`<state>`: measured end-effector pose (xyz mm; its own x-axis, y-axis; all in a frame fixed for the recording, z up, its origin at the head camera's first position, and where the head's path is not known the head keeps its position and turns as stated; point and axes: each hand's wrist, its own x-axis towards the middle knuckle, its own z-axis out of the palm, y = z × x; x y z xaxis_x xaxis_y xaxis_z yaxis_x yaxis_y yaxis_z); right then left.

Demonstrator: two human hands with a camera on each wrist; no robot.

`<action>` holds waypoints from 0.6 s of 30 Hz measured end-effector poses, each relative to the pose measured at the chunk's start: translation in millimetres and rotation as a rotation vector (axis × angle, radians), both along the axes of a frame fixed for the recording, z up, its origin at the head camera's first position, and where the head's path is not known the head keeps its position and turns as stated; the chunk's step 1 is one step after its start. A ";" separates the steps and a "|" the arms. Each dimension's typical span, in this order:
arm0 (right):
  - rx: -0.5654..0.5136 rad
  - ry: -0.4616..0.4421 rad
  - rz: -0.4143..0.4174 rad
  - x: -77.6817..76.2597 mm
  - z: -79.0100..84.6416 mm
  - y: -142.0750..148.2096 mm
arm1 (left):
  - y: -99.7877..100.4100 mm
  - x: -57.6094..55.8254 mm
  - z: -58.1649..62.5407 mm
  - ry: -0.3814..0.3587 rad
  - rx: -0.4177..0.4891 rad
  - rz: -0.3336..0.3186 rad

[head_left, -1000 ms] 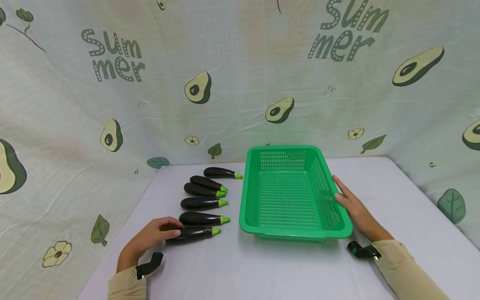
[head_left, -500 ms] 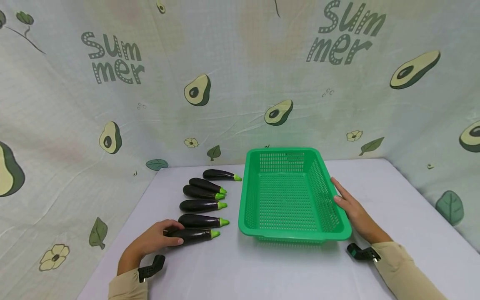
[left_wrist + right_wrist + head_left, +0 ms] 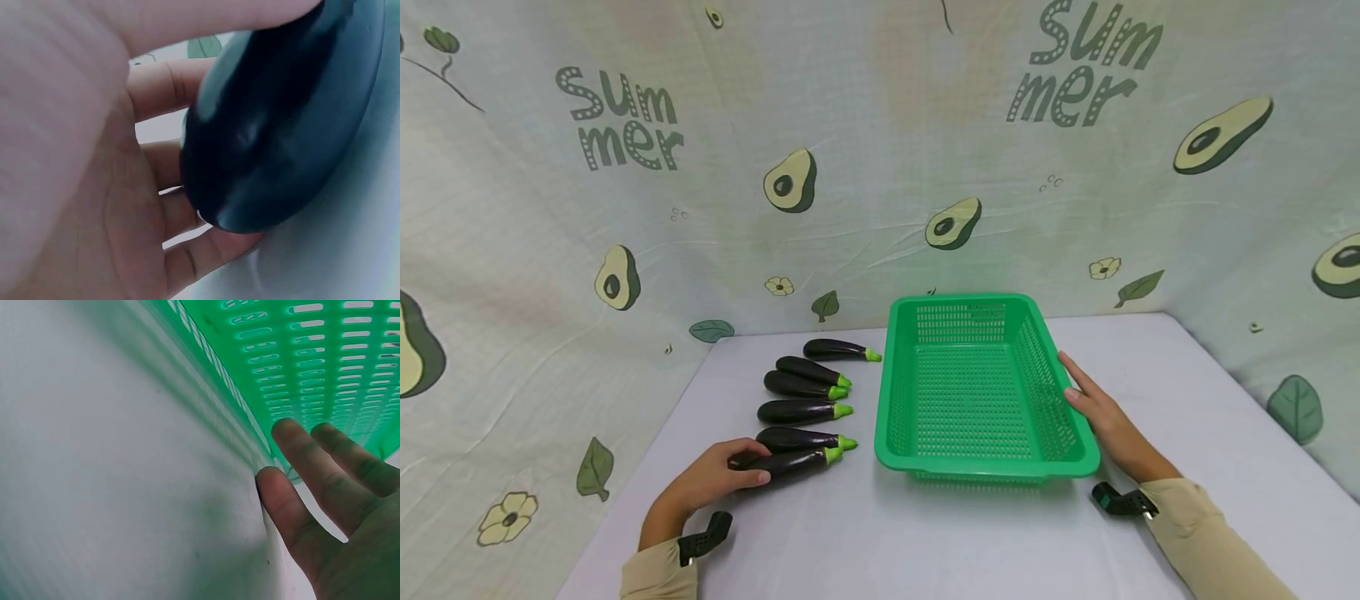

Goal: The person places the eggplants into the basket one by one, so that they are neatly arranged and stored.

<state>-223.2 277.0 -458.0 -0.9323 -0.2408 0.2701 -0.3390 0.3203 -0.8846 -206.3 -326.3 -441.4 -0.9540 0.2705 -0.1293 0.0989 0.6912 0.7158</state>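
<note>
In the head view my left hand (image 3: 703, 477) grips the nearest eggplant (image 3: 797, 463) by its blunt end, thumb on the near side and fingers behind. The left wrist view shows that glossy dark eggplant (image 3: 281, 137) between the thumb and the curled fingers. Its green stem end angles up and overlaps the stem of the eggplant (image 3: 793, 438) just behind it. On the other side my right hand (image 3: 1108, 423) rests against the right outer side of a green plastic basket (image 3: 988, 468). Its fingers (image 3: 325, 481) lie nearly straight along the slotted wall in the right wrist view.
Several more eggplants lie in a column left of the basket, including one at mid-column (image 3: 797, 412) and one at the far end (image 3: 833, 349), stems toward the basket. A white cloth covers the table (image 3: 880, 542). Behind hangs a printed curtain (image 3: 865, 108).
My left hand has taken hold of the nearest eggplant, and its stem end has swung up toward the eggplant behind it. The right hand stays at the basket's side.
</note>
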 end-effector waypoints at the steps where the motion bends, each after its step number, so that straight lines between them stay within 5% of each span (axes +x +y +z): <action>1: -0.001 -0.001 0.000 0.2 0.2 0.1 | -0.8 -0.5 -0.8 0.006 0.007 -0.003; 9: -0.014 0.003 0.000 -0.2 -1.5 -1.3 | -0.6 2.3 2.3 -0.024 0.093 0.068; 18: -0.009 0.008 -0.009 0.5 -2.2 -1.6 | -0.4 4.1 5.9 -0.009 0.184 0.041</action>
<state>-222.7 275.4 -460.2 -0.9324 -0.2295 0.2793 -0.3427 0.3155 -0.8849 -202.2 -326.7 -435.5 -0.9637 0.2514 -0.0903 0.0662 0.5522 0.8311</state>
